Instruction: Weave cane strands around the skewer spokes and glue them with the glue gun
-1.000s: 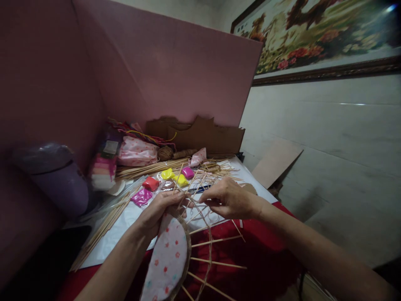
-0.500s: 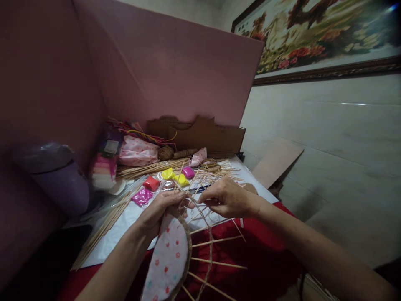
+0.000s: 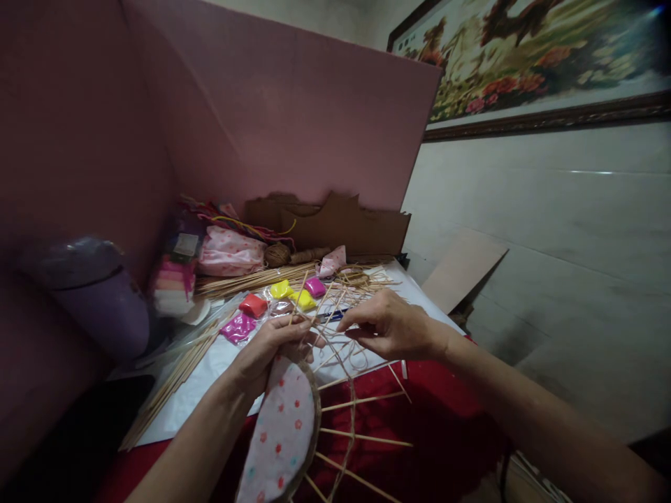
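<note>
My left hand (image 3: 275, 344) is closed on the upper edge of a stick frame. The frame has a flat, rounded base (image 3: 283, 429) covered in white cloth with small red flowers, with brown cord along its curved edge. Thin wooden sticks (image 3: 367, 439) fan out from that edge, and twine (image 3: 351, 419) runs from stick to stick in an arc. To the right, my right hand (image 3: 393, 327) pinches the twine just beyond the upper sticks. My left fingertips are partly hidden behind the sticks. Blue-handled scissors (image 3: 333, 316) lie behind, between my hands.
Red (image 3: 253, 305), yellow and magenta clay packets lie on the white sheet (image 3: 204, 377) over a red cloth. Bundled sticks (image 3: 172, 384) are at left, near a purple bin (image 3: 107, 307). A twine ball (image 3: 277, 256) and cardboard (image 3: 346, 227) stand at the back.
My right hand has moved slightly right and up, away from my left hand, drawing the twine with it. My left hand and the frame stay nearly still.
</note>
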`<action>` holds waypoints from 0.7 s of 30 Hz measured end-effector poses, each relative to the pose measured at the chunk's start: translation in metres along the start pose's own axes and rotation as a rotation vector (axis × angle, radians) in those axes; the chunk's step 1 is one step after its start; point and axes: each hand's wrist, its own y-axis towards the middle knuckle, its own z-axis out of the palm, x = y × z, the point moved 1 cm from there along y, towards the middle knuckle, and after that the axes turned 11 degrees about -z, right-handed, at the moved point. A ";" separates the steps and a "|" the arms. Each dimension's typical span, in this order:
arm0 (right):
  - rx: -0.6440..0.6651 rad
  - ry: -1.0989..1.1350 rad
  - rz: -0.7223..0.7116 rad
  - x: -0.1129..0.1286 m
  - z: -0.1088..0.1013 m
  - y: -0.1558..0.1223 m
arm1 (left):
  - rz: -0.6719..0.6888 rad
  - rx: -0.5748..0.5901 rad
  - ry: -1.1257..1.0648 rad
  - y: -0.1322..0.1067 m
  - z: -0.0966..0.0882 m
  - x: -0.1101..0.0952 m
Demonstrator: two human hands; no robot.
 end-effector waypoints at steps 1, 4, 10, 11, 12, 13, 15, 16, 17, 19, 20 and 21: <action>-0.008 0.003 -0.003 0.000 -0.001 0.000 | 0.001 -0.001 -0.003 0.000 0.000 0.000; -0.043 0.001 -0.010 -0.001 -0.002 0.002 | 0.011 -0.003 -0.014 0.000 -0.001 0.001; -0.094 -0.040 0.007 -0.003 -0.002 0.003 | -0.009 0.009 -0.023 0.003 -0.004 0.003; -0.096 -0.047 0.016 -0.003 -0.002 0.003 | -0.011 0.008 -0.023 0.003 -0.004 0.003; -0.097 -0.053 0.026 -0.003 -0.002 0.003 | -0.010 0.008 -0.023 0.003 -0.005 0.003; -0.096 -0.057 0.036 -0.003 -0.002 0.003 | -0.008 0.007 -0.024 0.003 -0.005 0.003; -0.100 -0.061 0.052 -0.004 -0.002 0.002 | -0.003 0.010 -0.028 0.003 -0.004 0.003; -0.108 -0.061 0.059 -0.005 -0.002 0.002 | 0.001 0.013 -0.029 0.003 -0.004 0.003; -0.117 -0.060 0.063 -0.005 -0.001 0.002 | 0.004 0.017 -0.030 0.003 -0.004 0.003; -0.137 -0.055 0.064 -0.007 0.000 0.002 | 0.010 0.020 -0.029 0.003 -0.004 0.003; -0.146 -0.052 0.063 -0.007 0.000 0.002 | 0.013 0.021 -0.029 0.004 -0.005 0.004; -0.151 -0.051 0.064 -0.008 0.001 0.002 | 0.012 0.023 -0.029 0.004 -0.005 0.004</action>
